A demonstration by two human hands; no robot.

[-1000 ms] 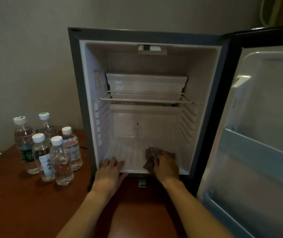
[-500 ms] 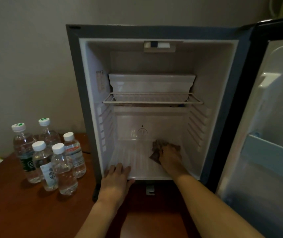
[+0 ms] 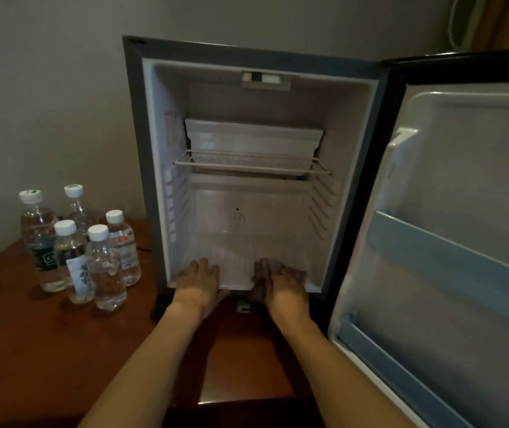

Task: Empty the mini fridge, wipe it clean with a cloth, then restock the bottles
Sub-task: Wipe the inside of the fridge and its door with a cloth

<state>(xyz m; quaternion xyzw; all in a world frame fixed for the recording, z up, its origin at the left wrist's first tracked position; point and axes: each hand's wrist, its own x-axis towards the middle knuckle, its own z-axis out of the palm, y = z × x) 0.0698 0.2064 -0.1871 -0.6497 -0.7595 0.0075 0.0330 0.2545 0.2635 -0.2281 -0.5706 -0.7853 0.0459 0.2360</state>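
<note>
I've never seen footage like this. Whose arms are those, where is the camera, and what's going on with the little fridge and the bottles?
There is no robot here: the arms belong to a person wearing a camera on their head, which looks forward and down. The mini fridge stands open on a wooden table, its door swung to the right. The right hand holds a dark cloth on the front of the fridge floor. The left hand rests flat on the front edge of that floor. Inside, only a wire shelf shows. Five water bottles stand on the table, left of the fridge.
</note>
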